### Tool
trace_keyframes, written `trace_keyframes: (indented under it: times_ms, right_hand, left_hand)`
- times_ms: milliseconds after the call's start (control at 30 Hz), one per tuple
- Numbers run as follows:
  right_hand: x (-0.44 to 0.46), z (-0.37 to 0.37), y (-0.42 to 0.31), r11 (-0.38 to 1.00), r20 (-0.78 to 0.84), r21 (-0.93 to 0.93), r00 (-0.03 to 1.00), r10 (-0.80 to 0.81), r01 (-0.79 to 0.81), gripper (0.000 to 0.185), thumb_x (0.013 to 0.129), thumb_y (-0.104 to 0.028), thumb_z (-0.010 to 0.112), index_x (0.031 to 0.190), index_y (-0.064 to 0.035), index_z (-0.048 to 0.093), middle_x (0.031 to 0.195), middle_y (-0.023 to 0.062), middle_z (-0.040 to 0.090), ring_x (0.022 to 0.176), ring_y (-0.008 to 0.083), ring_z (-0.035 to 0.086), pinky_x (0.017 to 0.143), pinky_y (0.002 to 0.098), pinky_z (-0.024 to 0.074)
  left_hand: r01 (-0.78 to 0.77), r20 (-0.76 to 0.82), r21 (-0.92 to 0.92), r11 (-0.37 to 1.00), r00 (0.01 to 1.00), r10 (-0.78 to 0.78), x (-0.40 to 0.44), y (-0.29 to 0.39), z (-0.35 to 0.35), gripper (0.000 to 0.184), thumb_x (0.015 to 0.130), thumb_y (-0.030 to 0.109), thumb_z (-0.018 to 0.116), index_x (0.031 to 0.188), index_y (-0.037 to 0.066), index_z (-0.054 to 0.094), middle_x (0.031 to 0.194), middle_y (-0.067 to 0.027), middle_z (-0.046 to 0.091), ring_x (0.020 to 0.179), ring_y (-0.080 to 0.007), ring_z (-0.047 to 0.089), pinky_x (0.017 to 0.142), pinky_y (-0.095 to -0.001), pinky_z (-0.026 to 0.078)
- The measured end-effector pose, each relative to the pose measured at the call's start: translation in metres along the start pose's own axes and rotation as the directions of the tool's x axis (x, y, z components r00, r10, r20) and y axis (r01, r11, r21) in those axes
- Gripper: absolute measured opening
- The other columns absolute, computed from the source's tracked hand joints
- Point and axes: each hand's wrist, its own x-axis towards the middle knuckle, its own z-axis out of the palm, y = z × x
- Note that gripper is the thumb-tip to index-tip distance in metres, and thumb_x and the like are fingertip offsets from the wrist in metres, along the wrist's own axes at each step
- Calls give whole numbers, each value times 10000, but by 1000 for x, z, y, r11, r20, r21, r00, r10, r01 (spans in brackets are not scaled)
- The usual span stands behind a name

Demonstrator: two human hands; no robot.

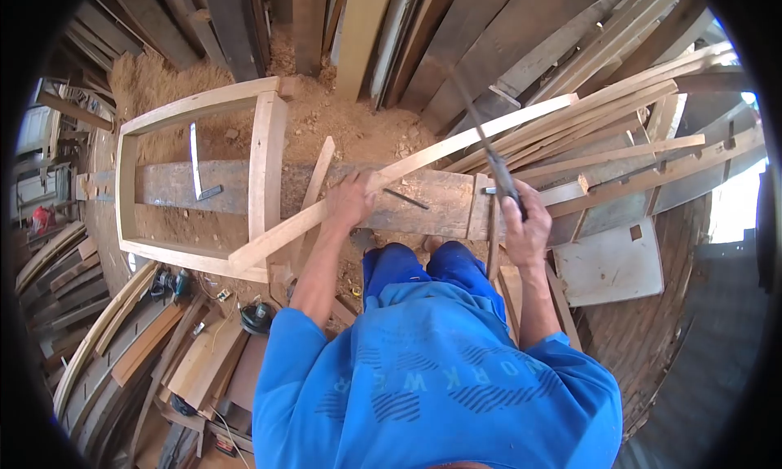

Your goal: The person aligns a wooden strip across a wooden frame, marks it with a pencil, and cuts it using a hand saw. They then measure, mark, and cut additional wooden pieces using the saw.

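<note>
My left hand is closed round a long pale wood strip, which slants across the plank bench from lower left to upper right. Its lower left end lies over a rectangular wooden frame. My right hand grips the dark handle of a long thin-bladed tool, its blade raised and pointing up and left over the strip. A short dark rod rests on the bench right of my left hand. Inside the frame's outline, a try square sits on the bench.
Stacked strips and boards fill the right and top. A white panel lies at lower right. Power tools and more wood are at lower left. Sawdust covers the ground beyond the bench.
</note>
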Motion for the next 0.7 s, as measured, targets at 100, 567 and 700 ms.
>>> trace_keyframes:
  times_ms: [100,567,700]
  right_hand:
    - [27,7,10,979,68,-68,980,-187,192,361,969,-187,664,1257,30,682,1142,222,733,1023,345,720,901,441,550]
    - [46,37,-30,997,400,-62,917,-16,44,391,984,-209,667,1289,35,660,899,204,716,828,289,706,802,401,545]
    - [34,49,-44,992,279,-41,955,-104,120,397,987,-199,662,1316,24,655,1029,214,728,937,316,713,870,400,554]
  left_hand:
    - [45,5,-32,999,999,-44,-11,11,14,499,899,241,747,1370,148,613,1271,-163,670,1121,-406,682,937,-522,567]
    - [242,-2,-189,952,969,-247,-189,-30,65,526,873,287,789,1355,144,635,1247,-170,664,1093,-419,679,888,-518,579]
    - [117,110,-227,967,989,-94,-171,-1,39,484,879,275,781,1324,141,648,1222,-161,667,1094,-398,678,900,-510,576]
